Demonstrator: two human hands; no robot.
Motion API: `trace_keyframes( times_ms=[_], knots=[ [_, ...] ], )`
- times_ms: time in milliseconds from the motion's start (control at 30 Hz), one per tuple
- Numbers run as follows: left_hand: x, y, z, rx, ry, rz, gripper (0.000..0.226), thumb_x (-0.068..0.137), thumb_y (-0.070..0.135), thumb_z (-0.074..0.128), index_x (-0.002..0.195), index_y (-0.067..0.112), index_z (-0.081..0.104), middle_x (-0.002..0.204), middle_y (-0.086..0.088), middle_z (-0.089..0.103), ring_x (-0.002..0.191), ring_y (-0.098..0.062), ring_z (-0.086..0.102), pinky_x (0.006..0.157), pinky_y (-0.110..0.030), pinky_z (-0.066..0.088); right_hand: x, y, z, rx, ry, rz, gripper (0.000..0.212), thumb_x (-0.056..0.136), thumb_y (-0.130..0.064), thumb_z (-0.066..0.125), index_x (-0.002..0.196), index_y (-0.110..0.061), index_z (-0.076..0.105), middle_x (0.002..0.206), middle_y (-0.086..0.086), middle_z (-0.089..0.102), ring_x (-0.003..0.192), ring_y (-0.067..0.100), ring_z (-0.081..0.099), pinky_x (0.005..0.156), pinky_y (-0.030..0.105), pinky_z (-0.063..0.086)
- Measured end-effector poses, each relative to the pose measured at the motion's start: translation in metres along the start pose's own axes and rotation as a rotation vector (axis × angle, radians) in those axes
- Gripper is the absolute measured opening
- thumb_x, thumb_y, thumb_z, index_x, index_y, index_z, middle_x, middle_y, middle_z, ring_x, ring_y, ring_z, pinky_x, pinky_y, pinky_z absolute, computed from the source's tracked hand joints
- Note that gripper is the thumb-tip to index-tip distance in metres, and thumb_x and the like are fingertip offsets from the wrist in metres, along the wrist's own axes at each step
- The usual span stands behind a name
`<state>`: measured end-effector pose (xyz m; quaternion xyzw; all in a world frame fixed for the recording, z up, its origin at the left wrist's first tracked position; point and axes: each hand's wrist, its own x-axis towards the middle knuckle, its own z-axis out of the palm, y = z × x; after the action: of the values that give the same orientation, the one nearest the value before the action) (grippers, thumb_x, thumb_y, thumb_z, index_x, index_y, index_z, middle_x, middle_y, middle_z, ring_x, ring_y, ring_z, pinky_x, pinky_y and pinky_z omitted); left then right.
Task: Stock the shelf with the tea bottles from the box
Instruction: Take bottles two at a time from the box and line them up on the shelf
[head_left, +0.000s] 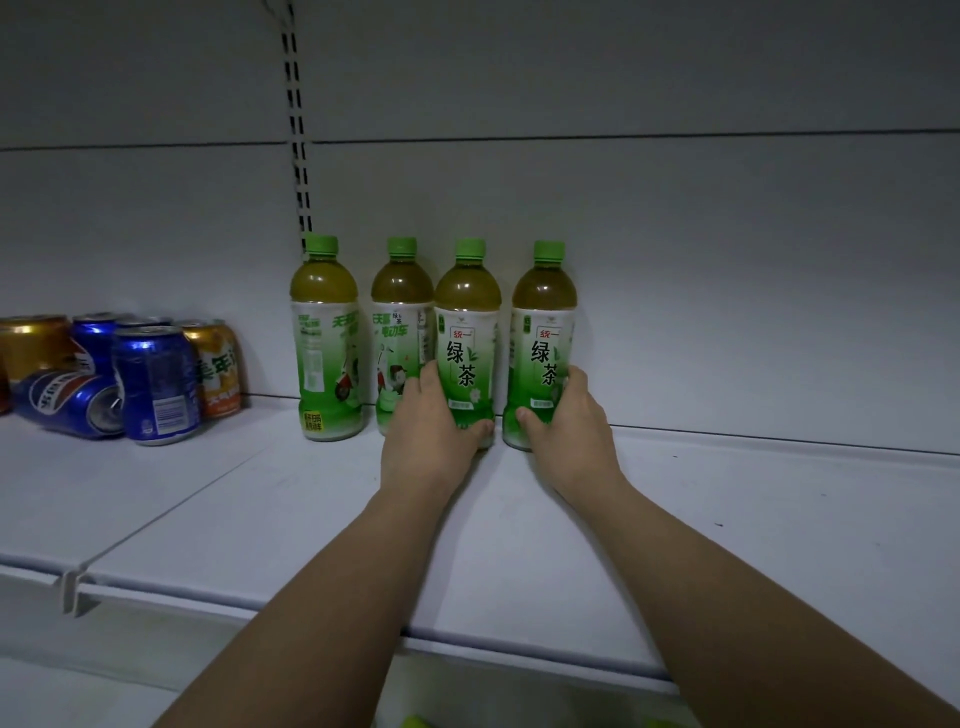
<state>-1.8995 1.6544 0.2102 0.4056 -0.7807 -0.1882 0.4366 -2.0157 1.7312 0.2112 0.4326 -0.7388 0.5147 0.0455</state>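
4 tea bottles (467, 343) stand upright in a row at the back of the shelf (519, 545). The left hand (434, 426) grips the third, the right hand (569, 415) the fourth, fingers curled around their bases. A careless release could tip them into neighbours, toppling toward the cans (153, 384) well left.

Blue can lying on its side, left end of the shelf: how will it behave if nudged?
The tipped blue can would probably roll, since its round wall rests on the shelf. The upright blue can beside it may stop it. Full or empty, and so heavy or light, cannot be told.
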Motion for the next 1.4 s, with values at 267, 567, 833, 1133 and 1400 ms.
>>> trace_keyframes(
  times_ms=[267, 567, 833, 1133, 1400],
  knots=[
    [-0.028, 0.018, -0.038, 0.345, -0.205, -0.085, 0.069, 0.086, 0.056, 0.053, 0.140, 0.016, 0.034, 0.144, -0.011, 0.039, 0.133, -0.032, 0.036, 0.105, -0.051, 0.039, -0.033, -0.012, -0.052, -0.251, -0.195, 0.056, 0.042, 0.093, -0.028, 0.055, 0.128, -0.009, 0.043, 0.124, 0.013, 0.058, 0.113, 0.031, 0.055, 0.089, 0.037, 0.045],
    [-0.084, 0.060, -0.081, 0.367, -0.392, -0.043, 0.049, 0.085, 0.058, 0.050, 0.120, 0.027, 0.062, 0.130, -0.004, 0.060, 0.120, -0.028, 0.053, 0.100, -0.045, 0.045, -0.079, -0.049, -0.126, -0.397, -0.394, 0.028, 0.026, 0.088, -0.038, 0.053, 0.094, -0.015, 0.063, 0.096, 0.005, 0.067, 0.089, 0.026, 0.062, 0.082, 0.037, 0.053],
    [-0.139, 0.113, -0.120, 0.228, -0.445, 0.052, 0.039, 0.089, 0.047, 0.053, 0.109, 0.017, 0.066, 0.115, -0.006, 0.067, 0.096, -0.024, 0.059, 0.090, -0.035, 0.049, -0.131, -0.071, -0.184, -0.436, -0.452, -0.046, 0.029, 0.090, -0.040, 0.054, 0.095, -0.014, 0.064, 0.098, 0.008, 0.069, 0.092, 0.027, 0.062, 0.087, 0.039, 0.052],
    [-0.252, 0.117, -0.110, 0.122, -0.632, 0.068, 0.031, 0.089, 0.037, 0.060, 0.107, 0.015, 0.069, 0.101, -0.006, 0.065, 0.091, -0.019, 0.059, 0.077, -0.024, 0.040, -0.224, -0.029, -0.206, -0.443, -0.584, -0.051, 0.022, 0.086, -0.038, 0.059, 0.075, -0.019, 0.061, 0.085, 0.007, 0.070, 0.082, 0.023, 0.063, 0.080, 0.032, 0.051],
    [-0.339, 0.055, -0.027, 0.139, -0.877, -0.077, 0.021, 0.086, 0.032, 0.061, 0.099, 0.017, 0.070, 0.096, -0.009, 0.070, 0.074, -0.022, 0.062, 0.063, -0.024, 0.040, -0.293, 0.082, -0.182, -0.403, -0.782, 0.264, 0.031, 0.088, -0.025, 0.058, 0.093, 0.004, 0.068, 0.074, 0.015, 0.065, 0.061, 0.025, 0.056, 0.057, 0.029, 0.044]
  ],
)
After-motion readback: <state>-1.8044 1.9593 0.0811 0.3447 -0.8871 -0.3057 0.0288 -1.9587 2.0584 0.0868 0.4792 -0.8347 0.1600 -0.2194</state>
